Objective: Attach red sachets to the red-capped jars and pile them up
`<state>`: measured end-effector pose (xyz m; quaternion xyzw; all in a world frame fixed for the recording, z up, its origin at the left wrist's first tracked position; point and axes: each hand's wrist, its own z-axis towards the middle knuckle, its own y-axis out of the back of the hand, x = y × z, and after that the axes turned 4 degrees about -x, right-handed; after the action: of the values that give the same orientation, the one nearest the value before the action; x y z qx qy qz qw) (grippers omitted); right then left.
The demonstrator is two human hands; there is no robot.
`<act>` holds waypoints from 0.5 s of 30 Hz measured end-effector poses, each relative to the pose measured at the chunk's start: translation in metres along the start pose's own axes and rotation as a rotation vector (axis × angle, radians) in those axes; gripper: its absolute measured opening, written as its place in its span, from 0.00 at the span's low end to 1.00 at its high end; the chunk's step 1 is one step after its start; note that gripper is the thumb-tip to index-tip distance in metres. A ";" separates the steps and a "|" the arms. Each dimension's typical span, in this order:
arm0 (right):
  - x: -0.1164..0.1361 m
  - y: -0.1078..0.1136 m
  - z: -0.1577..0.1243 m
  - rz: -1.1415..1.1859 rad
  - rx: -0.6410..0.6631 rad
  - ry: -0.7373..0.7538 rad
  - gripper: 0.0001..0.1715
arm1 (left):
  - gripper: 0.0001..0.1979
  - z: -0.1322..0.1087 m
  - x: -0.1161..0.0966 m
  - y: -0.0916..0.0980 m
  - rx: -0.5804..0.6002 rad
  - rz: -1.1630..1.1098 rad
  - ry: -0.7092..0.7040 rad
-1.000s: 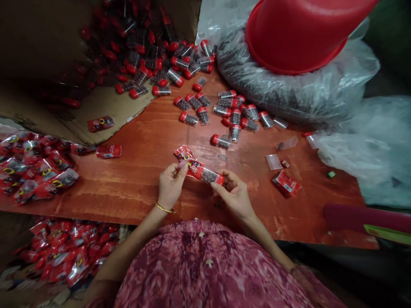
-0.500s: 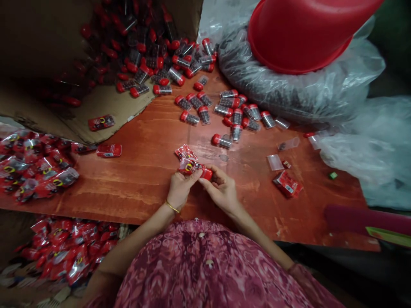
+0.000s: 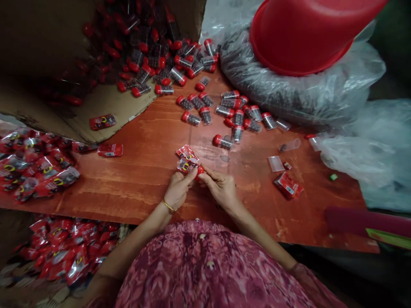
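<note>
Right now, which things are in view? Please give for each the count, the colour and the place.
table: one, red-brown, centre
cardboard box: one, brown, upper left
capped tubes: many, clear with red caps, from box onto table
packets: many, red, heaped at left
loose packet: one, red, right of centre
basin: one, red, top right, upturned
plastic bags: two, clear, under basin and far right
held packet: one, red, in left hand
tube cap: one, red, against right hand
left hand: one, gold bracelet, centre
right hand: one, bare, centre

You sit at a reddish-brown wooden table (image 3: 144,145) with worn, scuffed patches; the light is dim, and the far-right corner lies dark.
</note>
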<state>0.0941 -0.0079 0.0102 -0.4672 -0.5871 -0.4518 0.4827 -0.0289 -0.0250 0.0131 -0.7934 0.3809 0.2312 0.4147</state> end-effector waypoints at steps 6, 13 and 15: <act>-0.009 -0.011 0.011 -0.064 0.081 0.052 0.16 | 0.19 -0.001 -0.002 0.005 -0.041 -0.048 0.031; 0.005 -0.028 0.031 -0.381 0.195 0.298 0.27 | 0.21 -0.015 -0.047 0.048 -0.324 0.088 -0.112; 0.008 -0.017 0.040 -0.566 0.076 0.391 0.22 | 0.21 -0.023 -0.067 0.076 -0.484 0.259 -0.212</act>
<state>0.0708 0.0298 0.0112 -0.1719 -0.6061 -0.6267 0.4587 -0.1293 -0.0440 0.0349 -0.7855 0.3676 0.4477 0.2179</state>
